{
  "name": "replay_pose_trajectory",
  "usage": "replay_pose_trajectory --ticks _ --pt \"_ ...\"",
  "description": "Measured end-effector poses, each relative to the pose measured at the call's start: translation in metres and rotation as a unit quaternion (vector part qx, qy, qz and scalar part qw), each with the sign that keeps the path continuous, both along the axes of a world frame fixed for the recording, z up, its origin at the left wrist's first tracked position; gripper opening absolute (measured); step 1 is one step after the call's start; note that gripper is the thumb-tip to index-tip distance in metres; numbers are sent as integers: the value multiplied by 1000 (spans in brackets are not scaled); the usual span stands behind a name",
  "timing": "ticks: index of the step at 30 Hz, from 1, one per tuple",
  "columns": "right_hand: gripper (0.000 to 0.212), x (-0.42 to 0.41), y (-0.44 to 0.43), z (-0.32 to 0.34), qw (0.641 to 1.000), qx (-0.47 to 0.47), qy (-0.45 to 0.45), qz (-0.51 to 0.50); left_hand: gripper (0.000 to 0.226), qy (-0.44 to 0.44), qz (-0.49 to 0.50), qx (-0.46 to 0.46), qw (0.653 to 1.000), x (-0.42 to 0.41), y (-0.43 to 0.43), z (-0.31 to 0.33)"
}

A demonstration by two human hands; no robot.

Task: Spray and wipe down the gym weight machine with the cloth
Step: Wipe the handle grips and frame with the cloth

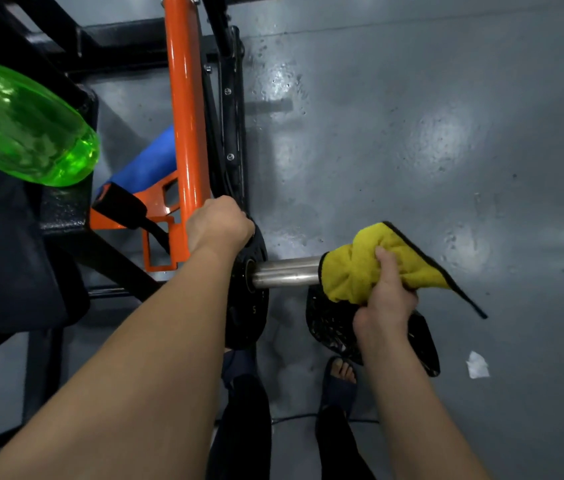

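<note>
- floor: grey, glossy; speckled near the machine, possibly spray fallout, cannot confirm
- weight machine: black frame with orange arm running up the view; person stands at its loading end, so the peg is within reach of both hands
- spray bottle: green, lying tilted at far left, close to the camera; neither hand is on it; what supports it is not visible; judged set aside because the wiping step is under way
- weight plate: black, seated on the peg against the arm
- cloth: yellow with black edging, bunched round the outer end of the peg; one corner hangs free to the right
- steel peg: bare between plate and cloth
- left hand: fingers curled over the plate's top rim beside the orange arm; judged to brace the arm against the rubbing
- right hand: clenched round the cloth, thumb on top, squeezing it onto the peg
- paper scrap: white, on the floor, well apart
</note>
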State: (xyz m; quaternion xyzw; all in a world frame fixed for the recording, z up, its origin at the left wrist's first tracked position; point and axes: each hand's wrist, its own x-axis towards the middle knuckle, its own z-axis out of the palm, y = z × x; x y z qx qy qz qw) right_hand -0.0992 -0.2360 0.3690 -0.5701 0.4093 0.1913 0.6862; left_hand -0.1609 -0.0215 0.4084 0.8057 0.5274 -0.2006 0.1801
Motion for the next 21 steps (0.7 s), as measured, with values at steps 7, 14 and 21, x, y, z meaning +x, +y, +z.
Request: replay_pose_trajectory --ticks 7,14,21 --pt "60 6 10 4 770 -456 -276 351 17 -16 -16 2 1000 -1 0 0" --pt "48 101 34 31 663 -353 57 658 14 -15 -14 -3 1000 -2 4 -4" --pt "49 111 28 14 745 -300 91 589 15 -18 -17 -17 1000 0 6 -3"
